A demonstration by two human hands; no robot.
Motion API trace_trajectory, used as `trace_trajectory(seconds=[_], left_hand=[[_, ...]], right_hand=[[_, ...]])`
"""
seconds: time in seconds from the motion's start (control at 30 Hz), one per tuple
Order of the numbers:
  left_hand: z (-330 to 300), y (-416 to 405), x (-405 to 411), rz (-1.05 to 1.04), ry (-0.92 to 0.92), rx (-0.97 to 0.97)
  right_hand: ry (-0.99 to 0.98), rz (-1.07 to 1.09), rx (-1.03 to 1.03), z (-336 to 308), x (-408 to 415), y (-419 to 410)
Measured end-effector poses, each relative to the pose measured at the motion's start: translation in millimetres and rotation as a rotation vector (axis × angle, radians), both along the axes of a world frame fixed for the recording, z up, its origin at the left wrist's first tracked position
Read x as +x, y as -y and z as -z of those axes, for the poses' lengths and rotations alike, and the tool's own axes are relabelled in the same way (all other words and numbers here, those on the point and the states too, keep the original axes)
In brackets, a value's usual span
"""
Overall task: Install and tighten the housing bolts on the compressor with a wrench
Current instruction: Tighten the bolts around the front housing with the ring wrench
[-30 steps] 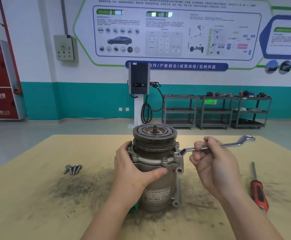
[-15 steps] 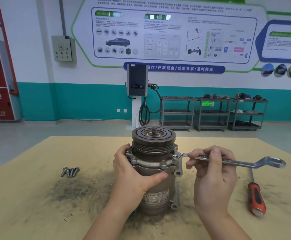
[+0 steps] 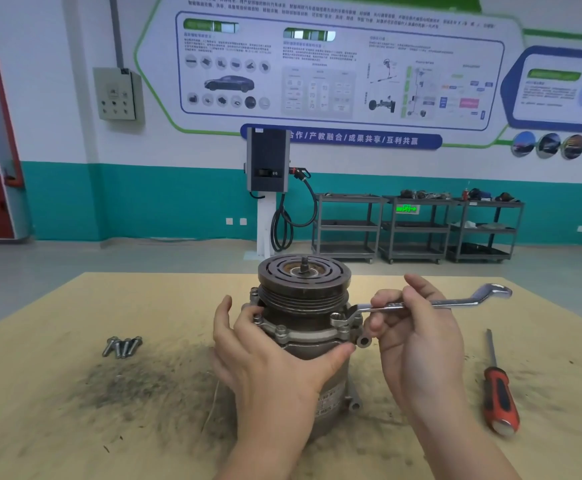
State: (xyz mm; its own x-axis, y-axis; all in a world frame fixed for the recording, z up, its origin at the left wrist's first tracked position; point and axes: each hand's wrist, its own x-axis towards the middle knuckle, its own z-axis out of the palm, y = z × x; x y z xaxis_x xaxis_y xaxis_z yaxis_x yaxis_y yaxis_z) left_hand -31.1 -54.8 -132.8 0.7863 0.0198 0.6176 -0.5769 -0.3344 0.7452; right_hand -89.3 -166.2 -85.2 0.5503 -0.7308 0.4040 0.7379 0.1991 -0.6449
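Compressor (image 3: 303,327) stands upright on the table (image 3: 74,427); the left hand (image 3: 268,362) grips its body. The right hand (image 3: 417,337) holds the wrench (image 3: 455,301), ring end on a flange bolt (image 3: 338,319). Spare bolts (image 3: 122,346) lie left, a screwdriver (image 3: 499,396) right.

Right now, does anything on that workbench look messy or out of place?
Yes: dark gritty specks are scattered over the table, thickest left of the compressor, below the loose bolts. It looks like spilled dirt. Nothing appears damaged.
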Motion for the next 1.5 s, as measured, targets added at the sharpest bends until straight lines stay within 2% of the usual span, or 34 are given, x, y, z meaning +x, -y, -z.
trace_trajectory(seconds=[0.1, 0.23, 0.33, 0.43, 0.53, 0.6, 0.7, 0.8, 1.07, 1.2, 1.27, 1.33, 1.5], left_hand=[[-3.4, -14.0, 13.2, 0.089, 0.009, 0.027], [-16.7, -38.9, 39.3, 0.511, -0.212, 0.048], [-16.8, -43.5, 49.6, 0.674, -0.228, 0.073], [-13.7, -43.1, 51.6, 0.676, -0.237, 0.037], [-13.2, -43.4, 51.6, 0.641, -0.274, 0.034], [-12.8, -41.6, 49.5, 0.625, -0.272, 0.016], [-10.1, -38.2, 45.9, 0.581, -0.261, 0.000], [-8.3, -38.0, 44.5, 0.582, -0.253, -0.024], [-10.9, -33.3, 50.5, 0.577, -0.244, -0.054], [-7.0, -31.2, 43.7, 0.442, -0.219, 0.003], [-5.0, -24.1, 31.9, 0.279, -0.154, 0.082], [-3.5, -18.2, 21.3, 0.201, -0.103, 0.090], [-0.2, -17.9, 22.8, 0.249, -0.084, 0.078]], right_hand=[[-0.018, -0.059, 0.035, -3.1, -1.2, 8.7], [-0.071, -0.099, 0.045, -2.2, -2.1, 13.9], [-0.049, -0.022, 0.057, 0.3, -0.8, 9.6], [0.034, 0.260, -0.062, 8.9, 0.6, -5.5], [0.215, 0.586, -0.402, 22.3, 1.7, -26.4], [0.241, 0.698, -0.654, 29.4, 2.8, -33.8], [0.204, 0.709, -0.918, 34.6, 4.0, -37.5], [0.122, 0.697, -1.047, 36.1, 5.7, -40.2], [0.133, 0.578, -1.151, 29.5, 3.9, -42.7], [0.150, 0.580, -1.109, 22.8, -2.2, -30.7], [0.113, 0.589, -0.903, 17.8, -3.5, -25.8], [0.131, 0.572, -0.658, 13.5, -3.5, -20.1], [0.056, 0.390, -0.098, 4.8, -0.7, 9.6]])
